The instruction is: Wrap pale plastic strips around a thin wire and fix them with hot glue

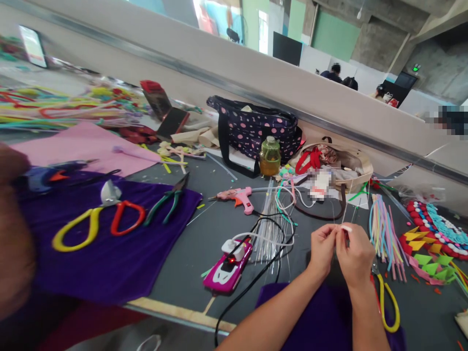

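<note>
Right of the pink power strip [227,267], left hand [321,248] and right hand [354,256] meet, fingertips pinching a small white piece [345,228]. Pastel sticks [383,234] lie beyond; pink glue gun [237,197] behind the strip.

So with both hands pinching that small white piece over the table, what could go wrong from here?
1. The small white piece, pinched between the left hand and right hand, could slip and get lost among the thin clear sticks below.
2. The black cable runs close by the left forearm; a snag might drag the pink car-shaped power strip, whose red light is lit.
3. The pink hot glue gun lies near loose strands and may be hot.
</note>
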`<state>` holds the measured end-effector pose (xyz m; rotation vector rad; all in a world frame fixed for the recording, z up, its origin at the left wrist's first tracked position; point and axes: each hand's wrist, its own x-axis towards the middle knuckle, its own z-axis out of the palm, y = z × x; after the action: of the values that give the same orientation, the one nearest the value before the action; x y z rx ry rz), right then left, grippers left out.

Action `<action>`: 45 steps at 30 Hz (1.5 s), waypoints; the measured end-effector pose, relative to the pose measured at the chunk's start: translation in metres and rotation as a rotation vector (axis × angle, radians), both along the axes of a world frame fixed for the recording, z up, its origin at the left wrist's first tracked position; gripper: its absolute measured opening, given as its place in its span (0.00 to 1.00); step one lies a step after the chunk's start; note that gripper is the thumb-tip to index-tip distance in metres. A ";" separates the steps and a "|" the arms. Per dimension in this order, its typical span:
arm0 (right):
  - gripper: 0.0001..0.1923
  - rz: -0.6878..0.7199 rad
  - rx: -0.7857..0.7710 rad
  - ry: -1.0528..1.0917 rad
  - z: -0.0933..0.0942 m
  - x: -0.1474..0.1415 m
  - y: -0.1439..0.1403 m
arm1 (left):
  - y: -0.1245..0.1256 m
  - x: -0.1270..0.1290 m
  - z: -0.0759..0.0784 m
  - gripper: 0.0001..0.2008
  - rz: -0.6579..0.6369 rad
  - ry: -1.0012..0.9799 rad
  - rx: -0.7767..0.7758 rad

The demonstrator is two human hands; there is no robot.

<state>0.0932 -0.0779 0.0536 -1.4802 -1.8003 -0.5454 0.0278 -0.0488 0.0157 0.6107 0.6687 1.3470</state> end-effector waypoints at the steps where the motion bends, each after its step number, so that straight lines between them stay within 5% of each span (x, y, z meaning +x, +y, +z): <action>1: 0.07 0.045 0.015 0.005 -0.004 0.002 -0.002 | 0.001 -0.001 0.000 0.12 0.002 -0.018 -0.010; 10: 0.10 0.216 0.016 0.068 -0.031 0.023 -0.014 | 0.001 -0.005 0.002 0.12 -0.112 -0.082 -0.040; 16: 0.09 0.051 -0.074 0.671 -0.025 0.038 -0.013 | 0.001 -0.004 0.001 0.16 -0.211 -0.077 -0.089; 20: 0.13 0.168 -0.388 0.995 -0.021 0.045 -0.007 | 0.000 -0.002 0.002 0.15 -0.244 -0.053 -0.088; 24: 0.12 0.247 -0.475 1.142 -0.024 0.049 -0.001 | -0.002 0.000 0.001 0.15 -0.286 -0.019 -0.073; 33: 0.10 0.286 -0.547 1.272 -0.029 0.056 -0.003 | -0.005 0.003 -0.001 0.17 -0.344 0.115 -0.056; 45: 0.08 0.164 -0.526 1.052 -0.032 0.060 -0.004 | 0.005 -0.004 -0.001 0.19 -0.532 0.196 -0.151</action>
<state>0.1531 -0.0820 0.0211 -1.4811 -1.1878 0.7449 0.0241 -0.0442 0.0148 0.7411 0.6964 0.7427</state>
